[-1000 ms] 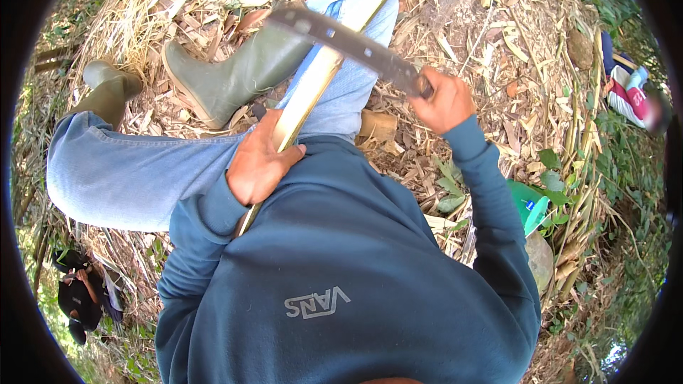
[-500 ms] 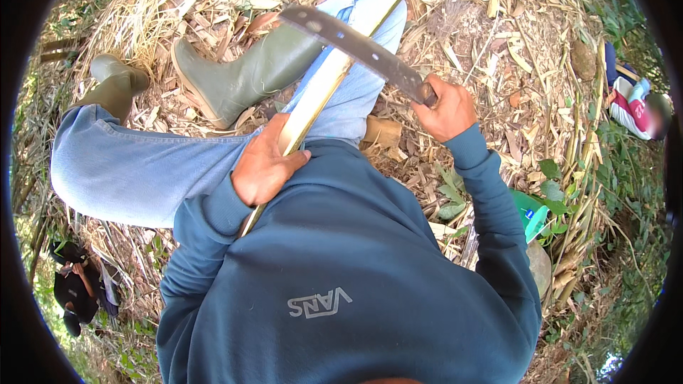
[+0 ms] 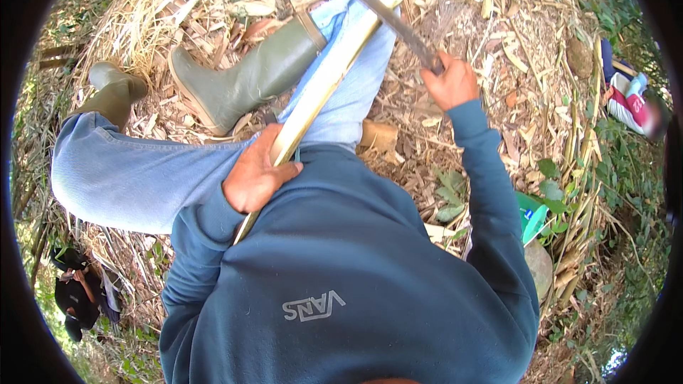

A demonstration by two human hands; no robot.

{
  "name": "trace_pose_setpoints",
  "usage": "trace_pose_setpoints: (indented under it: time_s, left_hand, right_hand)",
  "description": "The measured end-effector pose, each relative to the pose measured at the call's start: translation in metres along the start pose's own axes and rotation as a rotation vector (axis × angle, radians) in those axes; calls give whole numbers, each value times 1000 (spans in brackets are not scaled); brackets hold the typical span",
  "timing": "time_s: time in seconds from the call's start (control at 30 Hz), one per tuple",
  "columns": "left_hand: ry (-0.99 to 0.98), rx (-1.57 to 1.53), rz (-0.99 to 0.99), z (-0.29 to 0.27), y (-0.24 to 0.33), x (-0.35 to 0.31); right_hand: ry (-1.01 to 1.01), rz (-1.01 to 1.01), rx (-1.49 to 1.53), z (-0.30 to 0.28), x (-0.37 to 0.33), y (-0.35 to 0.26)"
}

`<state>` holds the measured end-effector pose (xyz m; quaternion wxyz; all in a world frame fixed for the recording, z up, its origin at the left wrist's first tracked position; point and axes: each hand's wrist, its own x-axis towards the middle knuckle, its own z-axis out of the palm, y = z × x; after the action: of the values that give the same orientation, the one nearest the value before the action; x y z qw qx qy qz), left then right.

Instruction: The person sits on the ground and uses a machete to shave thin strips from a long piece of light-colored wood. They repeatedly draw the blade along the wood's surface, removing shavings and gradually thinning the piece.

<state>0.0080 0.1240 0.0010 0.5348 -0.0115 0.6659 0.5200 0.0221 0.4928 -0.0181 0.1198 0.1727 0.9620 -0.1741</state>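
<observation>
My left hand [image 3: 257,174] is closed round the lower part of a pale split strip of wood or bamboo [image 3: 329,80]. The strip slants up and to the right across my jeans, its near end running down beside my dark blue sweatshirt. In my right hand [image 3: 452,82] is the handle of a machete [image 3: 390,20]. Its long dark blade points up and left, crossing the strip near its far end. Whether the edge touches the strip I cannot tell.
My legs, in green rubber boots [image 3: 245,75], stretch over ground strewn with wood shavings [image 3: 498,50]. A short wood block [image 3: 379,135] lies by my right thigh. At my right are a green plastic object [image 3: 532,217] and a stone [image 3: 538,270]. Two other people sit at the far left and right.
The machete has moved up and away along the strip, toward its far end, and my right hand has risen slightly. My left hand keeps its hold, shifted a little left.
</observation>
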Motion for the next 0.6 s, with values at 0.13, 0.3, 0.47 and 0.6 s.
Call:
trace_pose_setpoints:
  time_s: [0.13,0.3,0.47,0.6]
  left_hand:
    - [29,-8,94,4,-17,3]
    - [-3,9,22,-2,1,2]
    - [13,27,34,0,-4,-1]
    - [-6,54,77,-2,-7,-1]
  right_hand:
    - [25,-64,30,-1,1,0]
    - [-40,57,16,-3,19,9]
    - [41,75,40,-9,29,14]
    - [97,34,-47,4,32,28]
